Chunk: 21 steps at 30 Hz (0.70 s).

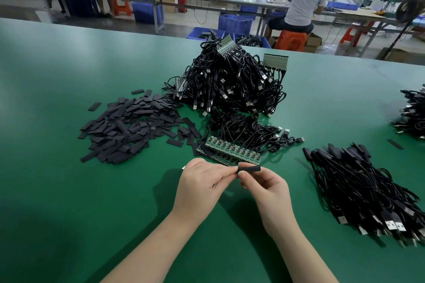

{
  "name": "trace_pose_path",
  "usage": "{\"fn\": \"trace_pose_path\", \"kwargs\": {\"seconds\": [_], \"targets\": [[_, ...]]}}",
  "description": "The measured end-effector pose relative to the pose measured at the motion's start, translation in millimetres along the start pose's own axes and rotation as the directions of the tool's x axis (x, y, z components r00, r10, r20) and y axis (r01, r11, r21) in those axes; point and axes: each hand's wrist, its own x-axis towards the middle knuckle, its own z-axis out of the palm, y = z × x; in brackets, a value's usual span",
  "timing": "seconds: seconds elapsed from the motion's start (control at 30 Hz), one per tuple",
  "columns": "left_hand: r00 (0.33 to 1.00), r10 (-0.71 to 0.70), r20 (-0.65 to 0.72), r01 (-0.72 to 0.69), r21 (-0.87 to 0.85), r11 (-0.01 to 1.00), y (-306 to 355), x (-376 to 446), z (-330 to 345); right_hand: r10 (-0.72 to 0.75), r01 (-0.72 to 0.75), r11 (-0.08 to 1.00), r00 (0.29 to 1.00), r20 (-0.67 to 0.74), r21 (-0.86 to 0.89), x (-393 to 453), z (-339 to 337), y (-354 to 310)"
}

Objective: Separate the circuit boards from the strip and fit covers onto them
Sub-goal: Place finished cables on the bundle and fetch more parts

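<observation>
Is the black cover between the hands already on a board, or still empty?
Cannot tell. Both hands, left hand and right hand, pinch the black cover; fingers hide its left end, and no board shows.

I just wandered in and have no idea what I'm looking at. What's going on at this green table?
A person is fitting a black cover over a small part, with both hands meeting on it: the left hand holds one end while the right hand pinches the sleeve. Just beyond lies a strip of green circuit boards with cables attached. A pile of loose covers sits to the left, a finished-looking bundle of cables to the right.
</observation>
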Motion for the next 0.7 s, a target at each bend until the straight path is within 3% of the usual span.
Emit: {"fn": "trace_pose_path", "kwargs": {"seconds": [0.27,0.7], "targets": [[0.996,-0.085,-0.028,0.086,0.014,0.996,0.9,1.0,2.3,0.015,-0.014,0.999,1.0,-0.014,0.052,0.2,-0.2,-3.2],[0.995,-0.102,-0.007,0.102,-0.016,0.995,-0.2,0.1,1.8,-0.029,0.028,1.0,0.999,-0.018,-0.012,-0.1,2.8,-0.8]]}}
